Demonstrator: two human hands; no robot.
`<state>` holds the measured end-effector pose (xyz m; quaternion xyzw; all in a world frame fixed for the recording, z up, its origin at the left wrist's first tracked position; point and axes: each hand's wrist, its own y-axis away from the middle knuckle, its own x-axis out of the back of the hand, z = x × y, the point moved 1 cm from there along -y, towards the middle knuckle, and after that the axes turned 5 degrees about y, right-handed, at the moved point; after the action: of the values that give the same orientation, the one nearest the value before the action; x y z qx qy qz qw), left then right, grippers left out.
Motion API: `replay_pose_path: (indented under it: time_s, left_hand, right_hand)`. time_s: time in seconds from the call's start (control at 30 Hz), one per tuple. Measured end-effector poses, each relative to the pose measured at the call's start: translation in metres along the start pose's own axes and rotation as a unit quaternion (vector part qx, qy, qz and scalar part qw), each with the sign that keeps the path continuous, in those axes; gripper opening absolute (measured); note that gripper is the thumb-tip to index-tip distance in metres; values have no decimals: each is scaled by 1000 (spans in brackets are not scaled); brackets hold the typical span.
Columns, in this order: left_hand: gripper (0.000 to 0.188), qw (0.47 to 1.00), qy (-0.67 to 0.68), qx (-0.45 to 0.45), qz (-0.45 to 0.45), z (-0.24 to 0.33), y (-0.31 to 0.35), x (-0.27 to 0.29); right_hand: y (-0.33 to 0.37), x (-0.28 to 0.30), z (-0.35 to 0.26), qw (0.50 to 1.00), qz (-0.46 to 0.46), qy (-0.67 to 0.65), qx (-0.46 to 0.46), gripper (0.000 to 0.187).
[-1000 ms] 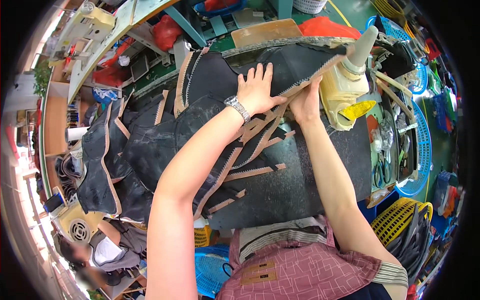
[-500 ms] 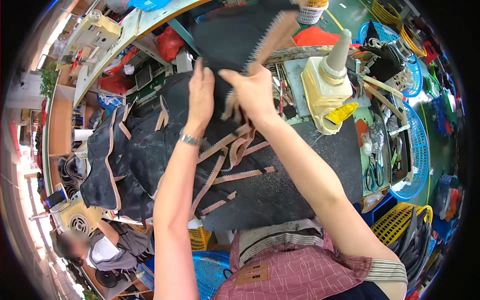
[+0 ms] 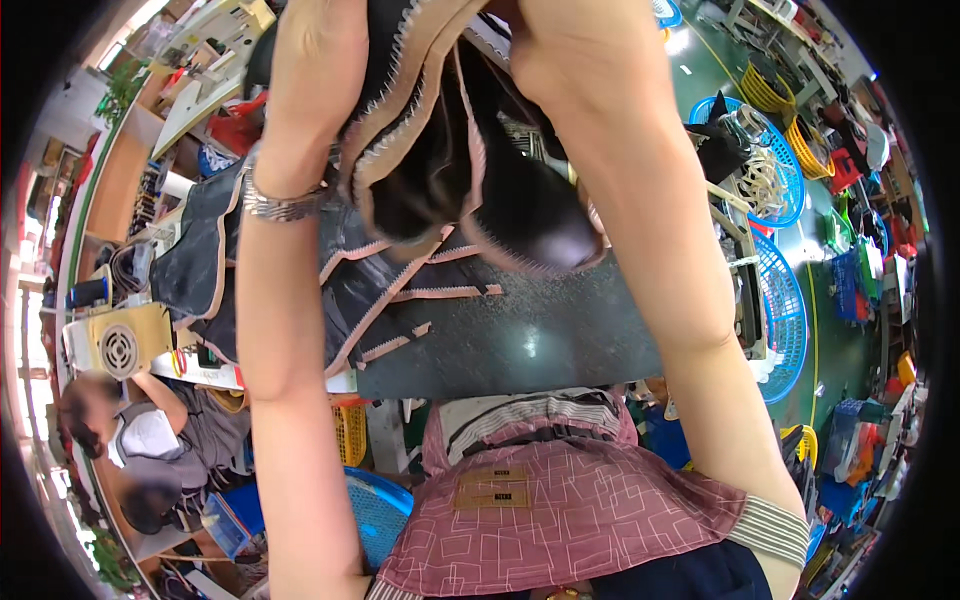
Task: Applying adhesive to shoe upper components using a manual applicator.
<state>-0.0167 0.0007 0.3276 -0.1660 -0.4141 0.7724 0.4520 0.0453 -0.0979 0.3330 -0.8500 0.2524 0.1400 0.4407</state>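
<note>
A bundle of black leather-like pieces (image 3: 535,215) with tan, zigzag-edged borders hangs raised and curled between my hands, close to the view. My left hand (image 3: 318,95), with a metal watch band at the wrist, grips its left side. On the right, my right hand (image 3: 575,45) has hold of the bundle's upper part. The fingers of both hands run mostly past the upper edge. More black pieces (image 3: 195,255) with the same tan borders lie overlapping on the left of the dark work surface (image 3: 540,330), below the bundle.
Blue baskets (image 3: 785,315) stand at the right, beside the green floor (image 3: 825,270). A cream machine (image 3: 125,340) is at the left, with another person (image 3: 165,430) seated near it. A blue basket (image 3: 380,515) sits below the table by my left forearm.
Both hands have risen toward the upper edge, lifting the bundle off the table. My left hand was flat with fingers stretched. The view has shifted, and the cream cone-topped stand is hidden.
</note>
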Motion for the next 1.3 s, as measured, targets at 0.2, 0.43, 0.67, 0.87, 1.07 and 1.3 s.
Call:
replay_pose_path:
  time_s: [0.2, 0.43, 0.67, 0.87, 1.07, 1.3]
  left_hand:
    - [64, 914, -318, -116, -224, 60, 37, -38]
    - [74, 822, -275, 108, -487, -45, 274, -165]
    - [75, 895, -48, 201, -395, -63, 329, -161]
    - [61, 945, -231, 225, -60, -175, 182, 8]
    - [55, 609, -433, 489, -451, -269, 159, 114]
    - [15, 691, -187, 505, -482, -154, 159, 174]
  right_hand:
    - [131, 47, -43, 962, 218, -107, -125, 17]
    - [416, 181, -39, 768, 478, -6, -427, 33]
    - [409, 198, -111, 543, 71, 249, -799, 22]
    - [260, 219, -63, 773, 14, 295, -561, 19]
    - [182, 248, 200, 760, -13, 240, -604, 35]
    - [192, 220, 351, 690, -191, 362, -597, 65]
